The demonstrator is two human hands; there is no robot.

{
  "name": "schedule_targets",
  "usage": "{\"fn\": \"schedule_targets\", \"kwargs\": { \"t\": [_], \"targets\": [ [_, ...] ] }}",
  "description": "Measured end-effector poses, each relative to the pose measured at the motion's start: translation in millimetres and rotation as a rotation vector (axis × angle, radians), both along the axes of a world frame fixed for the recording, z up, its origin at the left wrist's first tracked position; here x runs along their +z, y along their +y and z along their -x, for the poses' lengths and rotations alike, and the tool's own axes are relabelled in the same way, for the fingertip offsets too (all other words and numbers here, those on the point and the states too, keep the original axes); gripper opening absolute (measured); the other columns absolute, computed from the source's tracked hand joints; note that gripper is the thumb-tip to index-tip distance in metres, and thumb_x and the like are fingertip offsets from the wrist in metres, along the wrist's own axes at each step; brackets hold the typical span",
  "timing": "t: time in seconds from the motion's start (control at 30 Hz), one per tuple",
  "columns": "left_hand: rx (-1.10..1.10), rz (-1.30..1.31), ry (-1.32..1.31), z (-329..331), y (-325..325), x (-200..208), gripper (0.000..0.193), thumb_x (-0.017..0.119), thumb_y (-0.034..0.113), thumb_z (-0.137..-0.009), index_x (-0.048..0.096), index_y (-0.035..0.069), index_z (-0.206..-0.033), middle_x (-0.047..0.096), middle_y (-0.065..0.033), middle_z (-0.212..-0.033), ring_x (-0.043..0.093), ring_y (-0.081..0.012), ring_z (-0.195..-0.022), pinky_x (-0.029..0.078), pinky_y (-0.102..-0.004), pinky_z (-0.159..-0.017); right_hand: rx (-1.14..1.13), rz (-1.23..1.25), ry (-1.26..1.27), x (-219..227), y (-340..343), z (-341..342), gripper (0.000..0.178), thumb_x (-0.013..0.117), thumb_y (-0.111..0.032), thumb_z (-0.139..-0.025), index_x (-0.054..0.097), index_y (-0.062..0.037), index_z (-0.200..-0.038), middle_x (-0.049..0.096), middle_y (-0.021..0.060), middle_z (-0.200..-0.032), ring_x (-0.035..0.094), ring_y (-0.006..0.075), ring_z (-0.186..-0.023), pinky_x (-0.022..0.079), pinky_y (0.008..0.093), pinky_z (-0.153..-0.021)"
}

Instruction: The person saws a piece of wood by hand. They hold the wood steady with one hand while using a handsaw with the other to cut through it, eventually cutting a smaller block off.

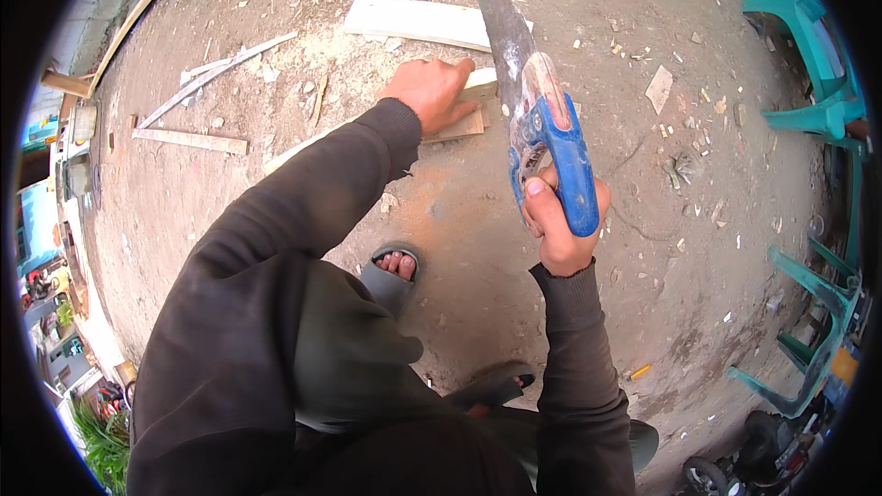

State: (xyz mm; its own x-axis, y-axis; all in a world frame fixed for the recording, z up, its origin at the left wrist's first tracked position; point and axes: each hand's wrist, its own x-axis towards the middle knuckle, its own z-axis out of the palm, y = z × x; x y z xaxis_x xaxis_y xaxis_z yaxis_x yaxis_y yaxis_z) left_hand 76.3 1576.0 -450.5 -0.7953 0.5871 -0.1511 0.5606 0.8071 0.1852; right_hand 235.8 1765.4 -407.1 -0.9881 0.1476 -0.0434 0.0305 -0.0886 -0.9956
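My right hand (565, 220) is wrapped round the blue handle of a handsaw (525, 73). The worn grey blade points away from me and rises past the upper edge of the view. On the left, my left hand (430, 95) grips a pale wooden board (459, 126) low over the dirt ground, with part of the board hidden under my hand and sleeve. The blade passes close to the right end of that board; whether they touch I cannot tell. Beyond my left hand lies another pale board (418, 20).
Thin wooden strips (193, 140) lie on the ground to the left. Wood chips and scraps are scattered about, with a flat offcut (659, 89) at right. Green plastic chairs (818, 110) line the right side. My sandalled foot (395, 276) stands below the board.
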Motion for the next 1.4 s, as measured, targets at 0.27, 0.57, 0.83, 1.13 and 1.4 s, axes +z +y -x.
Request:
{"fn": "schedule_targets", "kwargs": {
  "t": [0.27, 0.57, 0.83, 1.13, 1.4],
  "targets": [
    [-0.021, -0.044, -0.014, 0.0, -16.1, -6.2, 0.047, 0.073, 0.035, -0.086, 0.058, 0.004, -0.117, 0.070, -0.0196, -0.074, 0.071, -0.0385, -0.071, 0.056, -0.0477, -0.064, 0.030, -0.210, 0.004, -9.1, -12.6, 5.5, 0.017, 0.068, -0.004, -0.080, 0.056, 0.0008, -0.070, 0.048, 0.0066, -0.054, 0.045, 0.0159, -0.046, 0.036, 0.0330, -0.048],
    [0.001, -0.058, -0.004, 0.9, -12.3, -8.2, 0.042, 0.071, 0.035, -0.086, 0.061, 0.005, -0.113, 0.070, -0.0190, -0.076, 0.071, -0.0378, -0.072, 0.056, -0.0480, -0.063, 0.113, -0.411, 0.100, 0.7, -10.5, 9.7, 0.019, 0.069, -0.003, -0.079, 0.055, -0.0005, -0.067, 0.047, 0.0060, -0.052, 0.045, 0.0169, -0.044, 0.036, 0.0327, -0.047],
    [0.009, -0.079, -0.015, -0.3, -10.0, -7.1, 0.039, 0.070, 0.034, -0.086, 0.061, 0.005, -0.110, 0.071, -0.0185, -0.078, 0.072, -0.0385, -0.075, 0.056, -0.0494, -0.066, 0.036, -0.277, -0.032, -6.7, -6.3, -2.5, 0.022, 0.071, -0.006, -0.082, 0.055, 0.0000, -0.068, 0.048, 0.0054, -0.054, 0.046, 0.0156, -0.048, 0.036, 0.0328, -0.050],
    [0.015, -0.089, -0.019, -0.5, -10.7, -10.6, 0.038, 0.069, 0.033, -0.087, 0.060, 0.005, -0.111, 0.071, -0.0196, -0.078, 0.071, -0.0389, -0.073, 0.056, -0.0494, -0.066, 0.019, -0.197, -0.058, -5.3, -13.4, -6.6, 0.021, 0.070, -0.006, -0.082, 0.057, 0.0004, -0.068, 0.049, 0.0036, -0.054, 0.045, 0.0131, -0.050, 0.036, 0.0318, -0.050],
    [0.006, -0.092, -0.013, -2.7, -10.4, -10.6, 0.039, 0.069, 0.033, -0.087, 0.060, 0.005, -0.112, 0.071, -0.0195, -0.077, 0.071, -0.0389, -0.073, 0.056, -0.0497, -0.065, -0.020, -0.197, -0.073, -11.2, -13.9, -14.9, 0.024, 0.069, -0.005, -0.083, 0.054, -0.0003, -0.066, 0.046, 0.0039, -0.053, 0.044, 0.0125, -0.048, 0.034, 0.0328, -0.049]
  ]
}}
